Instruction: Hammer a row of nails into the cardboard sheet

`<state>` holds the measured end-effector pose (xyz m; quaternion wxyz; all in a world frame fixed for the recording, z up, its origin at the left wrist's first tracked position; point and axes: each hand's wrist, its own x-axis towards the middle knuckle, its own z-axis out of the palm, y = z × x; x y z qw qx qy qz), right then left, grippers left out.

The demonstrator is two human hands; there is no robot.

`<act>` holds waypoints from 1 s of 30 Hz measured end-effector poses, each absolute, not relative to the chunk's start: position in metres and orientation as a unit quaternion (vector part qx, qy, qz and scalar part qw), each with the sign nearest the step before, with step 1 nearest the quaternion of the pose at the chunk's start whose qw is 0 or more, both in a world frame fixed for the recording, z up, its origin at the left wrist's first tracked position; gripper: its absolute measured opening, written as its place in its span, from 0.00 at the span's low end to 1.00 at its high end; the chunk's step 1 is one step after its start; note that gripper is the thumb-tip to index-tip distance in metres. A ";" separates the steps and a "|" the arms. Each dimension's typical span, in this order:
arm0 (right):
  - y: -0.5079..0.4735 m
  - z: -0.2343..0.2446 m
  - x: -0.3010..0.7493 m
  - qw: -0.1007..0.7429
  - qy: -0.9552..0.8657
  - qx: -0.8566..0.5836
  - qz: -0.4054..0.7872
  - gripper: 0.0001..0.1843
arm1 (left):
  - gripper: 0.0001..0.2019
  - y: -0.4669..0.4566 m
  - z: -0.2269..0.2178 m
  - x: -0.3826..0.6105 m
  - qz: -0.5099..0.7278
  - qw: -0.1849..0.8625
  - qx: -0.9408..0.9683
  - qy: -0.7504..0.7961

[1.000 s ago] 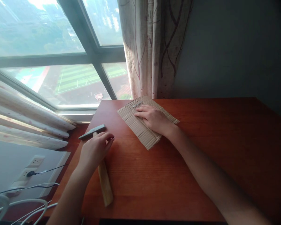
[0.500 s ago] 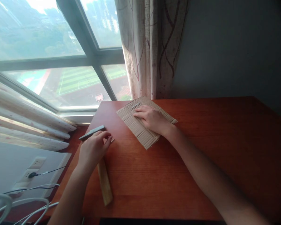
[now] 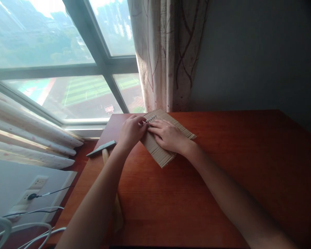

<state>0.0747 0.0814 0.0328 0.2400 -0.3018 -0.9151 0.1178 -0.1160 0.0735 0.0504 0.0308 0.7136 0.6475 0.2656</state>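
A piece of corrugated cardboard (image 3: 157, 152) lies on the desk, with several small nails (image 3: 152, 118) standing in short rows near its far left part. My left hand (image 3: 132, 130) is at the cardboard's left edge, fingertips pinched beside the rows on what seems to be a nail, mostly hidden. Flat across the cardboard rests my right hand (image 3: 168, 135), fingers stretched toward the nails and almost touching the left fingertips. Below my left forearm lies a hammer (image 3: 101, 148) with a grey metal head and a wooden handle, partly covered by the arm.
The reddish wooden desk (image 3: 223, 166) runs up to a window and a patterned curtain (image 3: 158, 62). At the lower left, a wall socket (image 3: 32, 190) holds a black plug, with white cables (image 3: 28, 224) looping beside the desk.
My left hand has moved from beside the hammer head, up and right to the nail rows on the cardboard. My right hand stays on the cardboard.
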 end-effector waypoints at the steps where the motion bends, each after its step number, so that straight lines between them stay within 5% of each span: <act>1: 0.082 0.033 0.075 0.239 -0.915 -0.302 0.118 0.22 | 0.10 0.077 0.049 -0.115 0.264 0.028 0.716 0.646; 14: 0.081 0.033 0.074 0.245 -0.912 -0.308 0.116 0.20 | 0.09 0.057 0.083 -0.130 0.496 0.054 0.634 0.590; 24: 0.083 0.032 0.073 0.246 -0.912 -0.308 0.109 0.20 | 0.11 -0.028 0.030 -0.188 0.185 0.049 0.692 0.696; 30: 0.081 0.033 0.074 0.251 -0.913 -0.304 0.110 0.21 | 0.11 -0.037 0.022 -0.197 0.106 0.038 0.688 0.717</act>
